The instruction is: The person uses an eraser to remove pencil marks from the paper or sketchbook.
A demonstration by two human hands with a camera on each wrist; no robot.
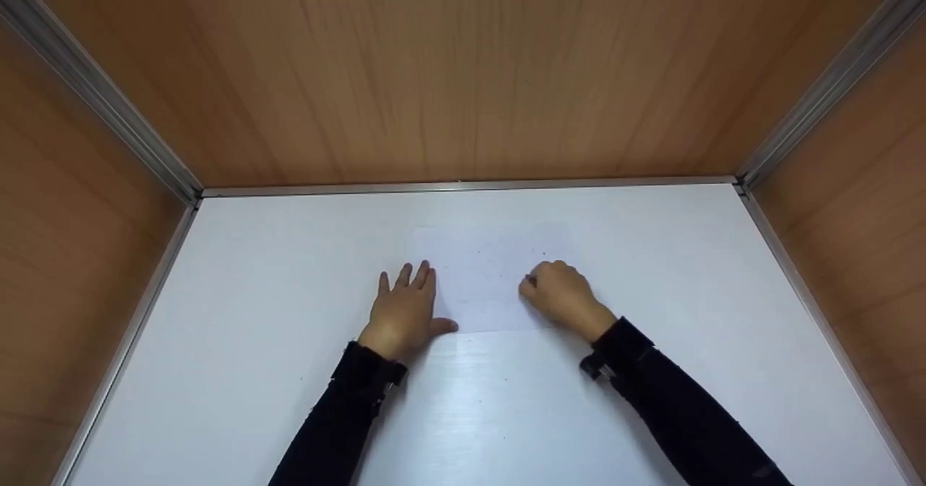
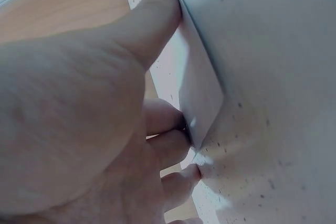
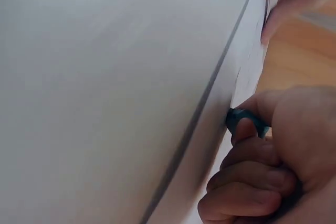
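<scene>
Your left hand lay flat on the white tabletop, fingers straight and spread a little, the thumb stuck out toward the middle. It pressed down on the left edge of a sheet of white paper, which lay flat on the tabletop between your two hands, its near edge running roughly level with your thumb. From the left wrist view, your thumb lay along the paper's edge, and the fingertips touched the tabletop just beside a corner of the sheet. That grip was open: nothing was curled round anything, the hand only pressed.

Your right hand rested on the right part of the paper with the fingers curled in. The right wrist view showed a small blue-green thing, the pen tip, held between your thumb and curled fingers and set against the paper; in the head view it was only a dark speck at your fingertips. So that grip was closed round the pen, though its body was hidden inside the hand. Faint marks showed on the sheet near the middle, too pale to read.

Both forearms wore black sleeves. Wooden walls with metal edging closed the tabletop in on three sides.
</scene>
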